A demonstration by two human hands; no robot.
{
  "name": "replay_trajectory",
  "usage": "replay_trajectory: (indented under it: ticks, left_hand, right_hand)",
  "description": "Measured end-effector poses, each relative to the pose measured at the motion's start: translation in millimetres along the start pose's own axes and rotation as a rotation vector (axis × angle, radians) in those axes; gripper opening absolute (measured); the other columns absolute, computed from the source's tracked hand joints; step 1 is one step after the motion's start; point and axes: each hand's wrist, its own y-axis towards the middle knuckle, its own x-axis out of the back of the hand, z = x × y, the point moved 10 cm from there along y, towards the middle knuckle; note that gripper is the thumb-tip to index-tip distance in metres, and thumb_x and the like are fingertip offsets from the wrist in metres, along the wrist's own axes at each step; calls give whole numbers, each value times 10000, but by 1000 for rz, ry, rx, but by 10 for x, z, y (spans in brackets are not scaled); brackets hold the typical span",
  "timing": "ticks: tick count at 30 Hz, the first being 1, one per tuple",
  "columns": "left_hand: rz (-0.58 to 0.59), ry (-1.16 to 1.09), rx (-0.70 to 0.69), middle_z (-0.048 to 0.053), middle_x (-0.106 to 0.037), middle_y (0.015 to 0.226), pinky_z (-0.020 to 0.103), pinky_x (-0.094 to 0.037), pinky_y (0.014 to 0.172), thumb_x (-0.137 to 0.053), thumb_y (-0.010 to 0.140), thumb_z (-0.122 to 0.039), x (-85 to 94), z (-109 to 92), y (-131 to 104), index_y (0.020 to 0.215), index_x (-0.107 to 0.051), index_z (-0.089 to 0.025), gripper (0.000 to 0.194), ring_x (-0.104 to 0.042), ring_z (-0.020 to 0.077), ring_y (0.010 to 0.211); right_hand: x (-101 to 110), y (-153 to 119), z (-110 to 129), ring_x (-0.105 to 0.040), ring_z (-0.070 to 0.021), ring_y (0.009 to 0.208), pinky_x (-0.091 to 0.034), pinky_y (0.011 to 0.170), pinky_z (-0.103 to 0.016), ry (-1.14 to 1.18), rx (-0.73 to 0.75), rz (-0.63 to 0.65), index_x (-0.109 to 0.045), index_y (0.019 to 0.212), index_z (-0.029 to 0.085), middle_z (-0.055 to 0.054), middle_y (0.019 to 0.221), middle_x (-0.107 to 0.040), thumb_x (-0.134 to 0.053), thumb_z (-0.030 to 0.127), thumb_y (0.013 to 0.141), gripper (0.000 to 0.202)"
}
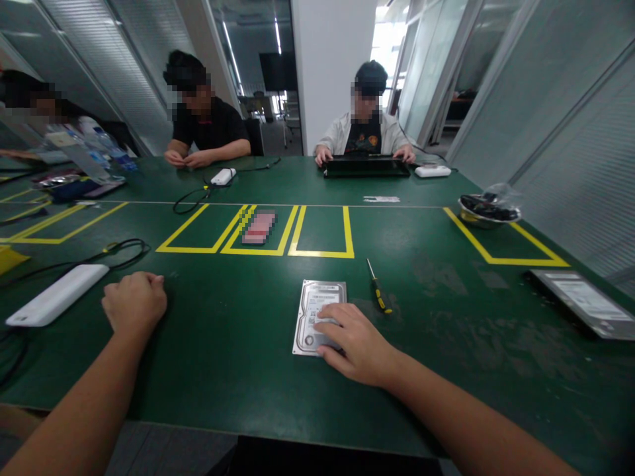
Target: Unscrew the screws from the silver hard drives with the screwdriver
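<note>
A silver hard drive (308, 311) with a white label lies flat on the green table, label up. My right hand (354, 344) rests over its right side, fingers spread across the top and thumb by the near edge; part of the label is covered. To the right of the drive lies a yellow-and-black screwdriver (380, 296), its tip pointing away from me. My left hand (135, 299) is closed in a loose fist on the table at the left, with nothing visible in it. Beside that fist is a white power bank-like block (58, 295).
A larger drive-like device (585, 301) sits at the right. Beyond it stands a metal bowl (489, 213) of dark items. Yellow tape outlines (322, 254) cross the table, one around a blurred pink item (258, 228). Across, a person holds a black tray-like panel (367, 166); other people sit leftward.
</note>
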Motion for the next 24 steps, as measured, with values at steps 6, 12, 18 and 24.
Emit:
replay_trajectory:
  ticks: [6,12,18,24]
  left_hand:
    - [-154,-79,-252,128,-608,866,367,-393,736,-337,961,-375,221,-481,-200,954,-612,-145,359,-524,296,865]
    - [-191,-781,-180,43,-523,798,311,-361,711,-413,940,-263,487,-966,-513,849,-525,-180,166,-489,211,789]
    - [195,-1604,-67,-13,-515,733,236,-392,595,-525,874,-327,376,-1916,-1019,790,-496,-188,165,-472,115,608]
    - [460,-1960,29,-24,-533,692,208,-364,568,-717,752,-309,336,-2532,-1375,739,-538,-155,237,-442,74,572]
  right_hand:
    - [5,-1,4,-519,-269,1164,-406,1016,-450,-5,-2,11,-621,1136,154,-134,1211,-601,-557,339,922,290]
    - [10,-9,2,-513,-266,1165,-400,1015,-447,-2,6,-1,-621,1138,154,-131,1211,-599,-560,335,918,292]
    - [-4,9,-10,-512,-262,1166,-390,1022,-435,1,-4,5,-623,1131,151,-125,1217,-595,-564,329,913,288]
    - [-9,19,-7,-513,-262,1163,-395,1016,-438,0,-12,5,-624,1135,153,-130,1214,-594,-573,322,908,287]
